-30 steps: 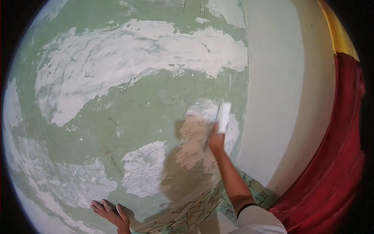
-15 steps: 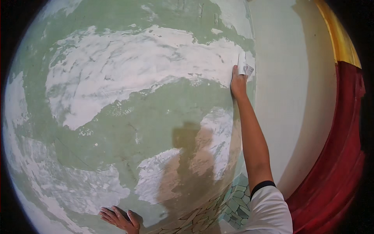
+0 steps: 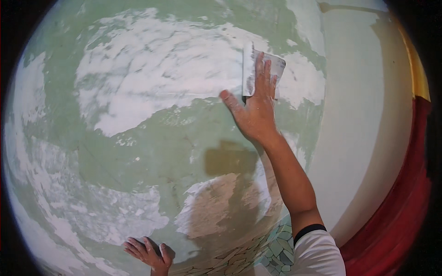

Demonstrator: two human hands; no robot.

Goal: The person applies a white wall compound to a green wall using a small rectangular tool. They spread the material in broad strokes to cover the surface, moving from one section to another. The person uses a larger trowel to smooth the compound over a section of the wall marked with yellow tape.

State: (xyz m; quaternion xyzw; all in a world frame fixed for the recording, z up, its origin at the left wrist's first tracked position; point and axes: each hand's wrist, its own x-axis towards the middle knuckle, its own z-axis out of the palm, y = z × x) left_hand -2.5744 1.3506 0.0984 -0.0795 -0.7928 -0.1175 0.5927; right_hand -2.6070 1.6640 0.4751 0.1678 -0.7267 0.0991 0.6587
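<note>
A green wall [image 3: 170,138] with rough white patches of filler fills most of the view. My right hand [image 3: 258,110] is raised to the upper patch [image 3: 165,60] and presses a thin, grey-white flat sheet [image 3: 278,66] against it. The fingers lie stretched over the sheet, and the thumb stands apart to the left. A thick white strip [image 3: 248,69] runs down the sheet's left edge; whether this is a scraper or an abrasive sheet I cannot tell. Low on the wall my left hand [image 3: 149,254] is open, its fingers spread, holding nothing.
A pale wall section [image 3: 352,92] meets the green wall along a corner at the right. Beyond it is a dark red surface [image 3: 391,202] with a yellow area [image 3: 419,76] above. Stone-patterned facing [image 3: 276,244] runs along the bottom. My shadow falls on the lower wall.
My right hand has moved left from near the corner with the sheet, and its fingers now lie flat over it. The view has shifted slightly. The left hand still rests low at the wall.
</note>
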